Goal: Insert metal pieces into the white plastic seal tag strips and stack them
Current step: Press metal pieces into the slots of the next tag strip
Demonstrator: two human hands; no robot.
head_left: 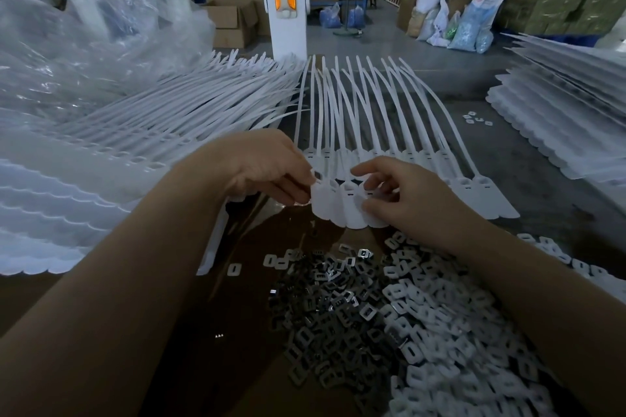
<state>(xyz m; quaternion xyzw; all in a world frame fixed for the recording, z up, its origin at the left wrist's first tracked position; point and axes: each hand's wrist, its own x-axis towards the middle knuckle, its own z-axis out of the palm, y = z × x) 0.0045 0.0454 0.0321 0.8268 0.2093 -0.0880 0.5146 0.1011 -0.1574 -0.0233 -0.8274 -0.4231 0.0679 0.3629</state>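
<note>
grey metal pieces (325, 308) lie heaped nearest you, mixed on the right with white plastic pieces (437, 332); both your forearms cross over this heap. just beyond it sits the seal tag strip (342, 206), flat heads toward you, tails running away, long axis near to far. your left hand (261, 166) pinches what looks like a metal piece at the leftmost head's slot, thumb and forefinger closed on it. your right hand (403, 193) steadies the heads from the right, fingers curled down on them. the left hand is nearer the slot; nothing blocks it, i judge. farther left, stacked strips (101, 159) under clear plastic film (84, 44); far right, another stack (559, 118).
</note>
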